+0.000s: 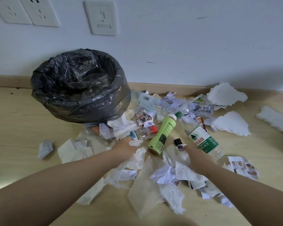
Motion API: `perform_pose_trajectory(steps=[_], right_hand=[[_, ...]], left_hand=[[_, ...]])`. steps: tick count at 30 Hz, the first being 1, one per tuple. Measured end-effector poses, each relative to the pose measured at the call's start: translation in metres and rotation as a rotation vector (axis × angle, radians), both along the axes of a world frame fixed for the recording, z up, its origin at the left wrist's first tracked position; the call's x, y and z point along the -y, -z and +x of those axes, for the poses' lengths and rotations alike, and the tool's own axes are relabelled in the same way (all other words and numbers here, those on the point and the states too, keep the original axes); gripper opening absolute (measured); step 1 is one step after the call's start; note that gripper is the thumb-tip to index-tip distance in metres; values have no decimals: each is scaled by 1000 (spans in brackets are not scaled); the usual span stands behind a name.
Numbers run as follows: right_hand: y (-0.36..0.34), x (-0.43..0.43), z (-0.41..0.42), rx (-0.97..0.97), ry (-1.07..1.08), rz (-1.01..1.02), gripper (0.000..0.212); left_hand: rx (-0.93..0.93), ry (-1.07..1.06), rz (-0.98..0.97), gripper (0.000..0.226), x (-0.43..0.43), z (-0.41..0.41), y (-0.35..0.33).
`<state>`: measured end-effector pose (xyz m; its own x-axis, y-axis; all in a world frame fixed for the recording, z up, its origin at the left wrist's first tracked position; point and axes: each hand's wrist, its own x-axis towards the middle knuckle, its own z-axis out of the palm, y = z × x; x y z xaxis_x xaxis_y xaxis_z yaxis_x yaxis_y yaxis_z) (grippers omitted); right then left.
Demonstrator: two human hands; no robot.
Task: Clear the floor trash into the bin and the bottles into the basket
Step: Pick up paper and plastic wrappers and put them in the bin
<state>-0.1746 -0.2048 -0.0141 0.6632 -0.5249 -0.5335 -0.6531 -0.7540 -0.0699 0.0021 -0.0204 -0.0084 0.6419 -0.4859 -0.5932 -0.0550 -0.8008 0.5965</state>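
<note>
pale wood floor (23,128) meets a white wall (186,46), and the bin (80,88), lined with a slack black bag, stands against it on the left. torn paper and tissue lie heaped from the bin's foot toward the camera, with foam pieces (230,124) further right. the left hand (126,146) has its fingers curled round a tissue wad (135,142) just beside the red-capped bottle (144,132). the right hand (196,158) lies on crumpled tissue next to the black-capped bottle (178,142); its fingers are hidden, so i cannot tell whether it grips anything.

the likeliest slip is mixing: the small bottles sit half buried in paper, so a broad grab could carry one into the bin. the green bottle (161,134) lies on its side between the hands and would probably roll if nudged. the bag's rim sags inward, so a loose drop may slide off. the tissue looks thin, white and creased, and might tear and shed scraps. no basket is in view.
</note>
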Motion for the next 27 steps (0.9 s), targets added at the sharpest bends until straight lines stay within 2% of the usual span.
perform_pose_trajectory(steps=[1, 4, 6, 10, 12, 15, 18, 20, 22, 25, 27], right_hand=[[-1, -1, 2, 13, 3, -10, 47], [-3, -3, 13, 130, 70, 1, 37], [-12, -4, 22, 272, 173, 1, 25], [-27, -10, 37, 456, 285, 20, 18], [-28, -15, 39, 463, 274, 60, 18], [-24, -22, 38, 414, 217, 120, 15], [-20, -23, 34, 381, 197, 152, 16], [-22, -21, 33, 364, 213, 154, 15], [-25, -18, 35, 390, 275, 180, 15], [-39, -19, 47, 517, 521, 289, 19], [-51, -27, 60, 621, 733, 461, 28]], left_hand=[[109, 110, 62, 31, -3, 0, 0], [668, 578, 319, 29, -12, 3, -3], [858, 749, 362, 33, -16, 2, 1], [820, 956, 258, 52, -22, -12, 16], [874, 983, 243, 49, -25, -20, 18], [705, 1029, 407, 41, -29, -26, 27], [648, 1069, 453, 43, -28, -20, 36], [460, 921, 366, 42, -24, -13, 32], [268, 655, 229, 35, -17, -3, 20], [92, 217, 3, 32, -1, 12, -10], [-161, -185, -212, 29, 11, 22, -32]])
